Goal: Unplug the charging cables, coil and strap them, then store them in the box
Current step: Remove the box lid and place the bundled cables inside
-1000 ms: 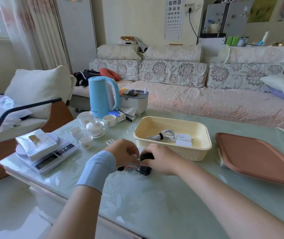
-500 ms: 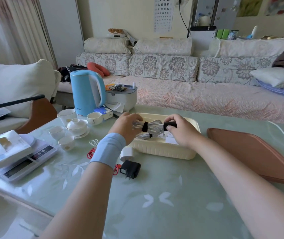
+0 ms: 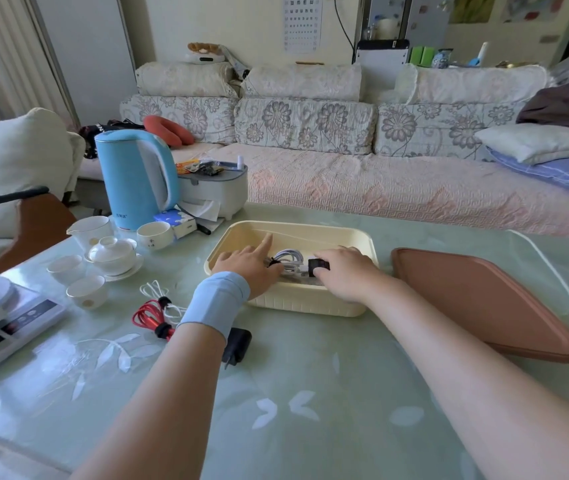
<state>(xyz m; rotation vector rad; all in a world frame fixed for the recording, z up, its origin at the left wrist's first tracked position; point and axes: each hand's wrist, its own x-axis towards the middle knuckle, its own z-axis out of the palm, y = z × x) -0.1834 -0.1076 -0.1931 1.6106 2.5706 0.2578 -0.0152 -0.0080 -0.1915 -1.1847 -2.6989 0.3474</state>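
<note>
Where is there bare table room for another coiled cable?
Bare glass spans the near table, between black charger and brown lid, in front of the cream box. Crowded: left side, with red cable, teacups and scale; the box, where left hand and right hand hold a coiled cable.

Box (image 3: 290, 306) sits mid-surface (image 3: 310, 393), coiled cable (image 3: 288, 259) inside it. Lid (image 3: 484, 303) lies right of the box, charger plug (image 3: 238, 344) just before it, strapped cables (image 3: 153, 313) front-left, kettle (image 3: 134, 178) behind-left.
</note>
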